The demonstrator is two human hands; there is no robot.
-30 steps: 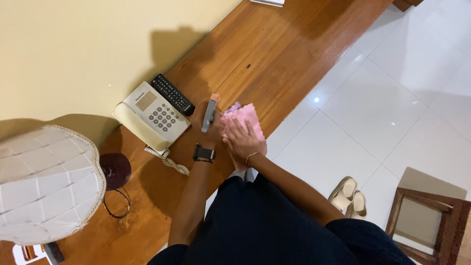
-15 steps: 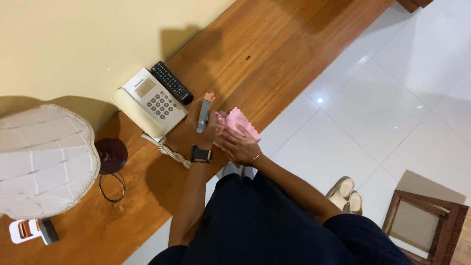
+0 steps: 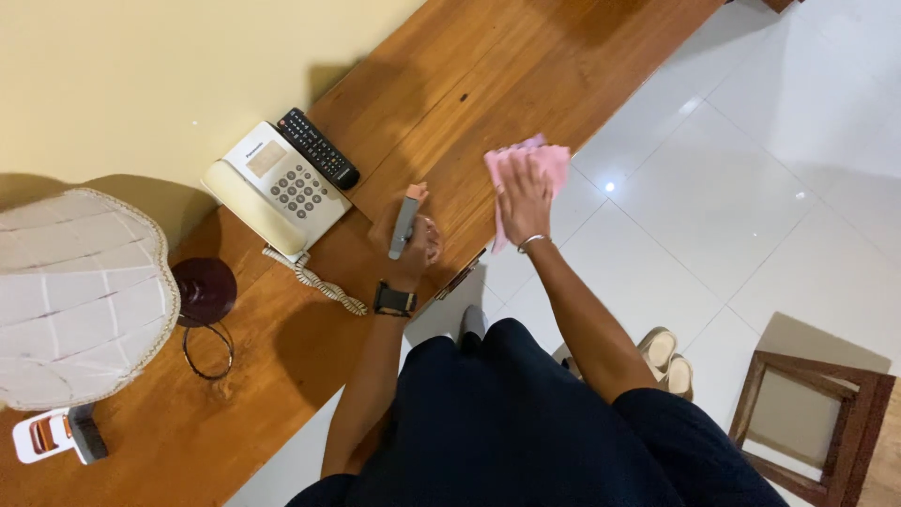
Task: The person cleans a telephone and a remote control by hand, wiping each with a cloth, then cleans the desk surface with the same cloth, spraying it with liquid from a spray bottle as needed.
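My left hand point(image 3: 410, 246), with a black watch at the wrist, grips a slim grey remote-like device point(image 3: 404, 225) just above the long wooden counter point(image 3: 526, 75). My right hand point(image 3: 524, 199), a thin bracelet on its wrist, presses flat on a pink cloth point(image 3: 537, 161) lying near the counter's front edge. The two hands are about a hand's width apart.
A white desk telephone point(image 3: 279, 191) with a coiled cord and a black remote control point(image 3: 319, 148) lie by the wall. A white lampshade point(image 3: 75, 296) on a dark base stands at the left, a white charger block point(image 3: 56, 434) below it. White tiled floor, sandals point(image 3: 666, 357) and a wooden frame point(image 3: 812, 422) are at the right.
My right hand has slid the pink cloth to the right along the counter, away from my left hand. My left hand still holds the grey device.
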